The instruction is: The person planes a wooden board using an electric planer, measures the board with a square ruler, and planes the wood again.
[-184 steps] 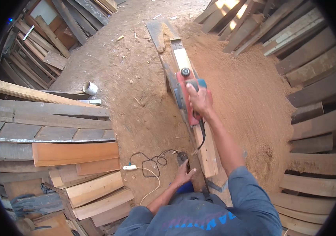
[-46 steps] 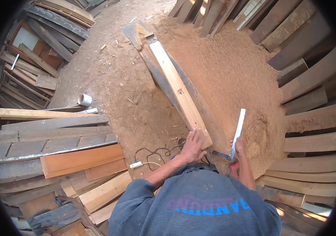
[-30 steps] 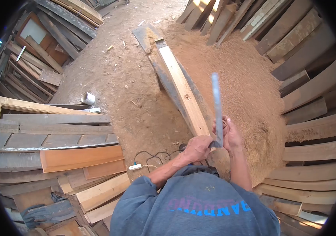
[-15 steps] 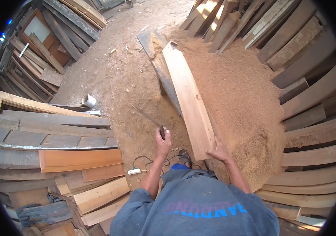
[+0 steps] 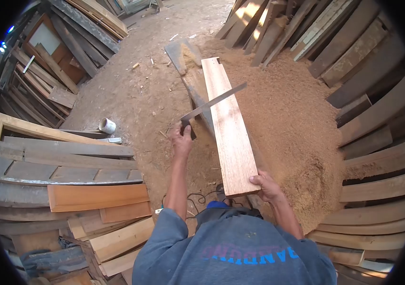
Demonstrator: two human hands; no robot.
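Observation:
My left hand (image 5: 181, 138) is closed around the dark handle of a try square (image 5: 215, 100). Its thin metal blade points up and right, passing across the upper face of a long wooden board (image 5: 231, 135); whether it touches the wood I cannot tell. A small notch shows at the board's far end. My right hand (image 5: 266, 187) grips the near right corner of this board, thumb on top and fingers hidden along the side. Beneath the board is a narrow, worn bench (image 5: 179, 53), dusted with sawdust at its far end.
Sawdust (image 5: 288, 118) heaps on the ground to the right. Planks (image 5: 378, 187) lean and stack along the right side. More boards (image 5: 99, 197) lie at the left, near a white pot (image 5: 107, 126). A dark cable (image 5: 195, 199) lies by my feet.
The try square has swung from pointing away left to lying across the board. The board has been turned so another face is up; the knot seen before no longer shows.

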